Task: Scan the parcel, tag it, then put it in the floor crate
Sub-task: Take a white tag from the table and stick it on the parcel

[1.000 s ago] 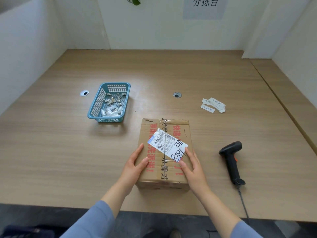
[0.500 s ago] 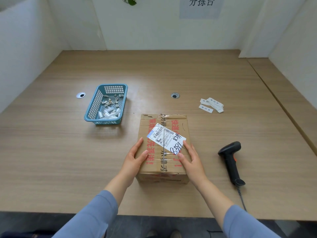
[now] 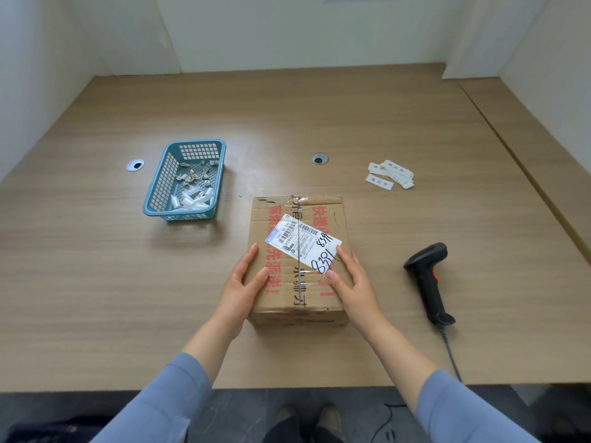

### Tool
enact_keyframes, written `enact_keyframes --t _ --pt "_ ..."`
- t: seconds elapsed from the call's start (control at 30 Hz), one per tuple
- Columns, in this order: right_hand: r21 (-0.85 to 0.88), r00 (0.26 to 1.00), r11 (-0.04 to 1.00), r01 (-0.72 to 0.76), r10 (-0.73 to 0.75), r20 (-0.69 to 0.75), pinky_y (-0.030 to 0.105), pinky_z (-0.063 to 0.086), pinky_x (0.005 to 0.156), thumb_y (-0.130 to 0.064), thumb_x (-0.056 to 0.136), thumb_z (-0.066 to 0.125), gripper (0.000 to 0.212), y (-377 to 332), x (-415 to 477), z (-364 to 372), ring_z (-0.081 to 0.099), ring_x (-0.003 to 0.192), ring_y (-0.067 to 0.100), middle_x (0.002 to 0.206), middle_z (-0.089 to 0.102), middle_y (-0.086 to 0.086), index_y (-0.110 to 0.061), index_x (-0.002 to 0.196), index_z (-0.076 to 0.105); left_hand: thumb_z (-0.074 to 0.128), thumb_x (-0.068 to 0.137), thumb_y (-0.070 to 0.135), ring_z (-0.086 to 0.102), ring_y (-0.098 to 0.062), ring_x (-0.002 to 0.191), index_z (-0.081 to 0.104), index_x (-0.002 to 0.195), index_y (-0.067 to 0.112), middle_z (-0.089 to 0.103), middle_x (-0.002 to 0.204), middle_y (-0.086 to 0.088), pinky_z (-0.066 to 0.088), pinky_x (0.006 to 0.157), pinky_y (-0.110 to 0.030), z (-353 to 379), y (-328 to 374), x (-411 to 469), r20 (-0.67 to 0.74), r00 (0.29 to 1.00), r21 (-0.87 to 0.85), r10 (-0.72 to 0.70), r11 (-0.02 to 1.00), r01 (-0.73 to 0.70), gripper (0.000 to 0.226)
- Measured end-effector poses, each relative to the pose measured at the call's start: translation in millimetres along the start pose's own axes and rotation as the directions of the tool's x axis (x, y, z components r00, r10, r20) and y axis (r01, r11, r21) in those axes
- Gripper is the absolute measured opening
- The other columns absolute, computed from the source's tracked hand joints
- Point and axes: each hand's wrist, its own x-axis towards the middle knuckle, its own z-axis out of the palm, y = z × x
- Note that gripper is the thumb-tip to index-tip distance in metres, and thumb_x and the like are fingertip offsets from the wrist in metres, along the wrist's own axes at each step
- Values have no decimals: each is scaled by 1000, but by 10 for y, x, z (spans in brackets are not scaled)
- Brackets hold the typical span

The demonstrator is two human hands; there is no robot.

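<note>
A brown cardboard parcel (image 3: 299, 215) with red print and a white shipping label (image 3: 300, 240) lies flat on the wooden table (image 3: 383, 116), near its front edge. My left hand (image 3: 244, 281) grips the parcel's left near side. My right hand (image 3: 351, 282) presses on the right near side, thumb touching the label's corner. A black barcode scanner (image 3: 428, 276) lies on the table to the right of the parcel, its cable running off the front edge. Small white tags (image 3: 390, 174) sit in a loose pile at the back right. No floor crate is in view.
A teal plastic basket (image 3: 153, 193) holding scraps of paper backing stands left of the parcel. Two round cable holes (image 3: 319, 158) (image 3: 135, 165) are set in the table. White partition walls close in the back and both sides. Dark floor and my shoes show below.
The parcel has slid a little farther from the front edge under both hands. The camera has tilted down, so the wall sign is gone and the floor shows.
</note>
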Motion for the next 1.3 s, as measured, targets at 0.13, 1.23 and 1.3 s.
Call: enact_keyframes --t 0.13,1.23,1.3 --pt "0 1000 1000 1 -1 6 13 12 110 -19 92 60 55 9 6 -1 12 140 -7 159 24 -1 -29 143 40 64 88 17 51 -6 122 47 132 42 51 136 10 42 104 -28 3 -33 16 -9 1000 -20 6 1000 -6 54" --pt "-379 949 900 -215 101 -298 37 43 99 -24 96 45 39 204 2197 -1089 56 117 26 131 58 8 -17 134 52 65 82 17 59 -4 117 57 117 56 61 127 19 51 93 -20 1 -34 25 -42 995 -51 -86 995 83 53" --pt "-415 944 875 -247 121 -307 38 45 97 -22 96 44 40 278 2367 -1148 56 115 29 133 57 6 -19 135 50 66 80 19 60 -4 116 57 119 55 61 126 21 51 94 -21 9 -23 16 -51 994 -47 -94 995 91 54"
